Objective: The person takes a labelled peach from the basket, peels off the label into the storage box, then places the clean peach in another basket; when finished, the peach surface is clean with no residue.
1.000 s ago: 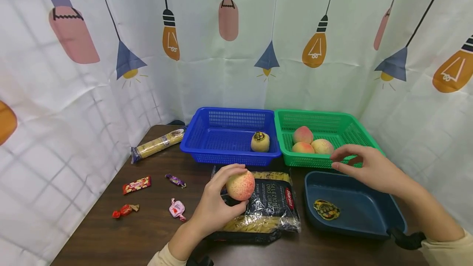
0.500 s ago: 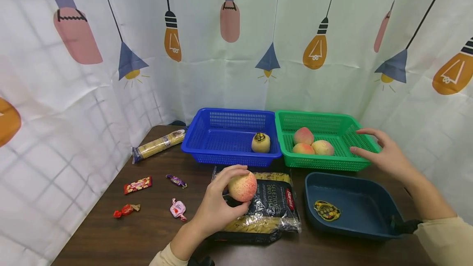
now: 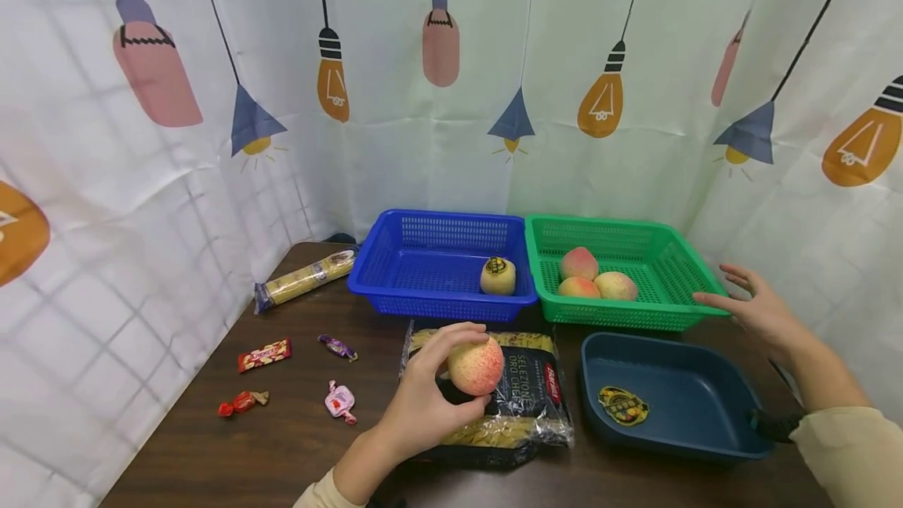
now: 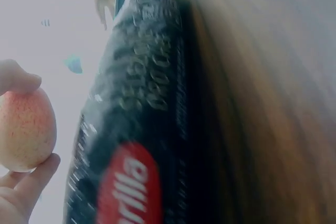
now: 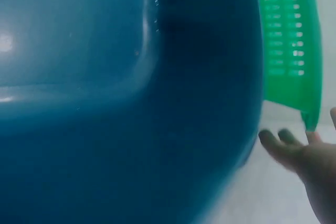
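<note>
My left hand (image 3: 423,406) grips a pink-yellow peach (image 3: 476,365) (image 4: 23,129) just above a dark pasta bag (image 3: 501,390) (image 4: 142,145) lying on the brown table (image 3: 247,445). My right hand (image 3: 758,312) (image 5: 310,161) hovers empty with its fingers spread, beside the right front corner of the green basket (image 3: 677,316) (image 5: 289,40). That basket holds three peaches (image 3: 589,277). To its left, the blue basket (image 3: 395,281) holds one yellowish fruit (image 3: 497,276) with a sticker.
A dark blue tray (image 3: 705,406) (image 5: 131,103) with a small sticker (image 3: 623,404) sits at the front right. Several wrapped candies (image 3: 262,353) lie on the left of the table, and a long pasta packet (image 3: 303,279) beside the blue basket. A printed curtain surrounds the table.
My right hand has drawn back from over the green basket's front edge to its right corner, fingers spreading. My left hand has carried the peach slightly right and down over the pasta bag.
</note>
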The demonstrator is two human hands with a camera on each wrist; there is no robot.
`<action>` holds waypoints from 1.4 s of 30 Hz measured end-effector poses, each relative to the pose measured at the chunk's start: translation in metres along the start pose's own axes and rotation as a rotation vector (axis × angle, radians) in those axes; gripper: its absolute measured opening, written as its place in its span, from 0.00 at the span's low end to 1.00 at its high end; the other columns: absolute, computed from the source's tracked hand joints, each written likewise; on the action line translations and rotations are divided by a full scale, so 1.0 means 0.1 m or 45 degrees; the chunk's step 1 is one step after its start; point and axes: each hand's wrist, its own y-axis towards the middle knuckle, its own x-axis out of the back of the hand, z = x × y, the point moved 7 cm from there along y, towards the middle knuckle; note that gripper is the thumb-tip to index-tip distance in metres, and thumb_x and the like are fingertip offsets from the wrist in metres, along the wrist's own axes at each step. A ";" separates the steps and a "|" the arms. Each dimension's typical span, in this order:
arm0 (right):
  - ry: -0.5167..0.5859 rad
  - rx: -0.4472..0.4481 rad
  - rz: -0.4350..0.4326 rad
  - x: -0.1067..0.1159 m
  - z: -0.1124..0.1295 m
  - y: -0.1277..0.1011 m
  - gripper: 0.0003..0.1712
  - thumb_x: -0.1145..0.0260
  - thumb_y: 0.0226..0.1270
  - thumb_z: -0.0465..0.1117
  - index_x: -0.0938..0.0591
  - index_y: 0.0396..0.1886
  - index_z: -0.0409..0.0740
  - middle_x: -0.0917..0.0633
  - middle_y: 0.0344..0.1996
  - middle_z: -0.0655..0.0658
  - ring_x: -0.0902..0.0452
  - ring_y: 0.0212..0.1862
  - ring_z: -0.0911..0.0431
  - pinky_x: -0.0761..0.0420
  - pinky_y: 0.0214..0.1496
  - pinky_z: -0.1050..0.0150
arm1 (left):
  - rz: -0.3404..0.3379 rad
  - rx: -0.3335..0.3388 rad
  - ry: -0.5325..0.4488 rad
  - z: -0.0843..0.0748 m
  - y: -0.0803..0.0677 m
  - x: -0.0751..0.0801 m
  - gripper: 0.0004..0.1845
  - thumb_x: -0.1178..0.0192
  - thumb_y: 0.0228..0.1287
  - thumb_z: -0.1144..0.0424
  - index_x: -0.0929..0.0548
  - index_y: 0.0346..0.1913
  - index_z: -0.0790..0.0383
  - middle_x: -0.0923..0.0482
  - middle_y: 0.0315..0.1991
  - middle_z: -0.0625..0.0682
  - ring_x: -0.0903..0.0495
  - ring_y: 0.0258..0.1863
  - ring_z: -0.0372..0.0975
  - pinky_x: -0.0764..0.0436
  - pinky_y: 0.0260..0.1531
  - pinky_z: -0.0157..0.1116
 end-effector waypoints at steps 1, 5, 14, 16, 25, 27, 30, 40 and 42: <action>0.026 -0.011 0.010 0.01 -0.05 0.01 0.59 0.35 0.87 0.53 0.69 0.94 0.60 0.77 0.89 0.33 0.74 0.87 0.20 0.53 0.80 0.14 | 0.007 -0.007 -0.019 -0.02 0.02 -0.02 0.43 0.18 0.54 0.75 0.19 0.73 0.46 0.23 0.75 0.51 0.18 0.70 0.45 0.08 0.55 0.41; 0.091 -0.024 0.049 0.00 -0.18 0.05 0.59 0.36 0.88 0.51 0.71 0.93 0.60 0.78 0.89 0.32 0.73 0.86 0.19 0.53 0.79 0.13 | 0.060 -0.018 -0.092 -0.12 0.12 -0.12 0.42 0.17 0.55 0.74 0.19 0.72 0.46 0.23 0.76 0.48 0.19 0.71 0.46 0.08 0.58 0.42; 0.160 -0.044 0.076 -0.06 -0.24 0.03 0.62 0.34 0.86 0.48 0.73 0.93 0.54 0.83 0.87 0.34 0.79 0.86 0.20 0.58 0.80 0.13 | 0.300 -0.045 -0.206 -0.35 0.52 -0.48 0.40 0.18 0.58 0.69 0.20 0.72 0.42 0.24 0.76 0.44 0.21 0.73 0.42 0.09 0.56 0.39; 0.155 -0.054 0.071 -0.06 -0.26 0.02 0.62 0.34 0.86 0.48 0.73 0.93 0.51 0.84 0.87 0.34 0.80 0.86 0.21 0.58 0.80 0.13 | 0.338 -0.075 -0.229 -0.37 0.63 -0.55 0.40 0.18 0.59 0.69 0.20 0.72 0.44 0.23 0.75 0.45 0.20 0.71 0.41 0.08 0.55 0.38; 0.126 -0.075 0.045 -0.03 -0.31 0.02 0.64 0.34 0.86 0.51 0.74 0.92 0.50 0.83 0.86 0.30 0.79 0.86 0.20 0.56 0.79 0.12 | 0.402 0.139 -0.375 -0.26 1.15 -0.76 0.39 0.19 0.62 0.67 0.21 0.74 0.43 0.25 0.73 0.50 0.15 0.62 0.35 0.07 0.51 0.38; 0.136 -0.072 0.050 -0.02 -0.30 0.03 0.64 0.34 0.86 0.50 0.74 0.92 0.49 0.83 0.86 0.30 0.80 0.86 0.20 0.56 0.79 0.12 | 0.387 0.181 -0.399 -0.21 1.30 -0.80 0.38 0.19 0.62 0.67 0.21 0.74 0.43 0.25 0.74 0.51 0.15 0.61 0.36 0.07 0.49 0.39; 0.137 -0.073 0.053 -0.02 -0.28 0.03 0.64 0.34 0.86 0.50 0.75 0.92 0.48 0.82 0.86 0.29 0.79 0.86 0.20 0.56 0.78 0.11 | 0.370 0.176 -0.378 -0.12 1.53 -0.85 0.38 0.19 0.61 0.67 0.20 0.73 0.47 0.26 0.75 0.51 0.16 0.61 0.38 0.07 0.49 0.39; 0.114 -0.079 0.038 -0.09 -0.26 0.04 0.64 0.34 0.86 0.50 0.74 0.92 0.46 0.81 0.87 0.29 0.75 0.87 0.20 0.52 0.78 0.12 | 0.332 0.253 -0.073 0.24 2.04 -0.98 0.36 0.15 0.60 0.61 0.18 0.71 0.44 0.20 0.70 0.49 0.15 0.57 0.41 0.10 0.48 0.37; 0.122 -0.075 0.041 -0.11 -0.25 0.06 0.64 0.34 0.85 0.50 0.74 0.92 0.47 0.82 0.87 0.31 0.78 0.87 0.20 0.54 0.78 0.12 | 0.342 0.285 -0.033 0.30 2.12 -0.99 0.36 0.15 0.60 0.62 0.18 0.70 0.44 0.20 0.70 0.49 0.15 0.57 0.42 0.10 0.47 0.38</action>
